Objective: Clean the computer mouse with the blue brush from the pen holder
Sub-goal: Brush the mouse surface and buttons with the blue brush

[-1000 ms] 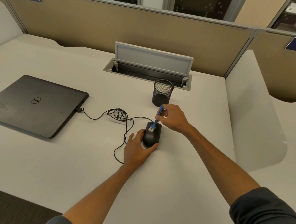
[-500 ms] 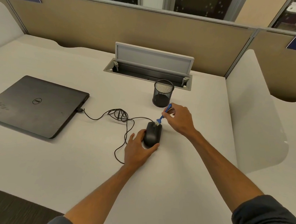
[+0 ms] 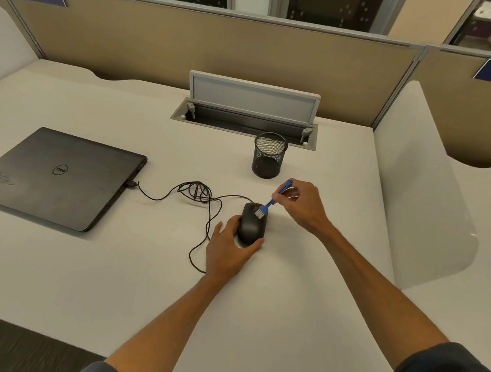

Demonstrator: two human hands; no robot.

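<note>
Head view: mid-worktop, brushing underway.
Left hand point(image 3: 229, 249): clamped round computer mouse point(image 3: 251, 224), steadying it.
Right hand point(image 3: 301, 204): pinching blue brush point(image 3: 270, 201), bristles on the buttons.

Brushing the mouse from my head camera
My left hand point(image 3: 229, 250) steadies the black mouse point(image 3: 250, 226); my right hand point(image 3: 300, 205) pinches the blue brush point(image 3: 272, 200), bristles on its front

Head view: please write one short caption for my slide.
Right hand sweeps a blue brush over the mouse, steadied by the left hand on a white desk.
</note>
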